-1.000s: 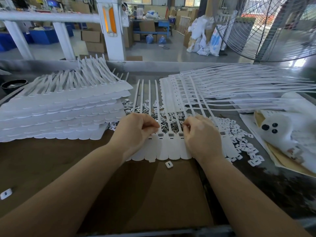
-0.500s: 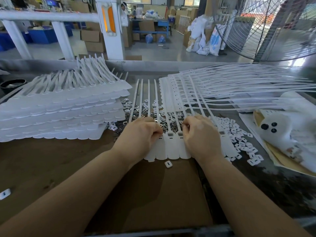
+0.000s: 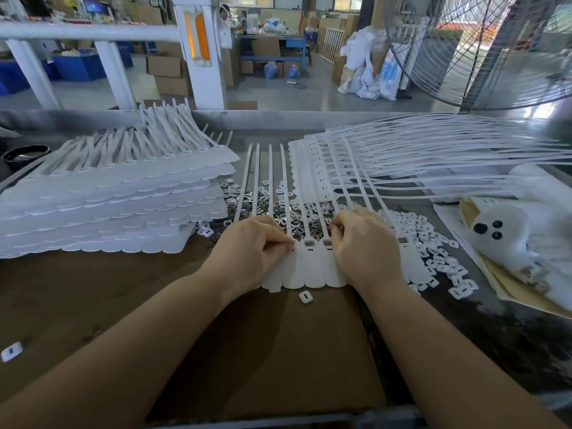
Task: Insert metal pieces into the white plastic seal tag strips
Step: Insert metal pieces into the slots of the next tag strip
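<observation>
At mid-frame we see our left hand (image 3: pixel 258 246) and right hand (image 3: pixel 360 243), fingers curled, pinching the row of seal tag strips (image 3: pixel 309 267) lying before scattered metal pieces (image 3: pixel 278 212).

Both the left hand (image 3: pixel 258 247) and right hand (image 3: pixel 360 243) press, seemingly pinching, the seal strip (image 3: pixel 312 270).
</observation>
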Tool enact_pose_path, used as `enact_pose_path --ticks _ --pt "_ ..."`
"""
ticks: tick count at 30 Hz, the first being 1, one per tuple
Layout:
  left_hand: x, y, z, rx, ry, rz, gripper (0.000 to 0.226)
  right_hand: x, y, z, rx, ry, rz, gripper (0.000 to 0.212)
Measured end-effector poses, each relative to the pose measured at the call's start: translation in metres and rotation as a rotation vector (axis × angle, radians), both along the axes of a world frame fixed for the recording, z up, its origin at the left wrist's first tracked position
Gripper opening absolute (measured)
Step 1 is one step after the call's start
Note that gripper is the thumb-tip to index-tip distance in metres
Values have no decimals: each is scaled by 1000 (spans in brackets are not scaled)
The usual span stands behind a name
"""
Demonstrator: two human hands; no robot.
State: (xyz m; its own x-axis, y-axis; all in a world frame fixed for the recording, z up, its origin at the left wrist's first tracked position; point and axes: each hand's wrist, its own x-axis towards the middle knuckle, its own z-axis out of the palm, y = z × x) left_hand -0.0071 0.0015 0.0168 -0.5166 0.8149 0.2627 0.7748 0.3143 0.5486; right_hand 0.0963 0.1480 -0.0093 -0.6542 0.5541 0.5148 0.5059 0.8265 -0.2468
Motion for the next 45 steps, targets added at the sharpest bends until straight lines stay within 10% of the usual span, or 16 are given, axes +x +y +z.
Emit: enact_pose_path --ticks 45 --pt "-22 38 30 -345 -392 133 21 1 -2 3 -15 -12 16 17"
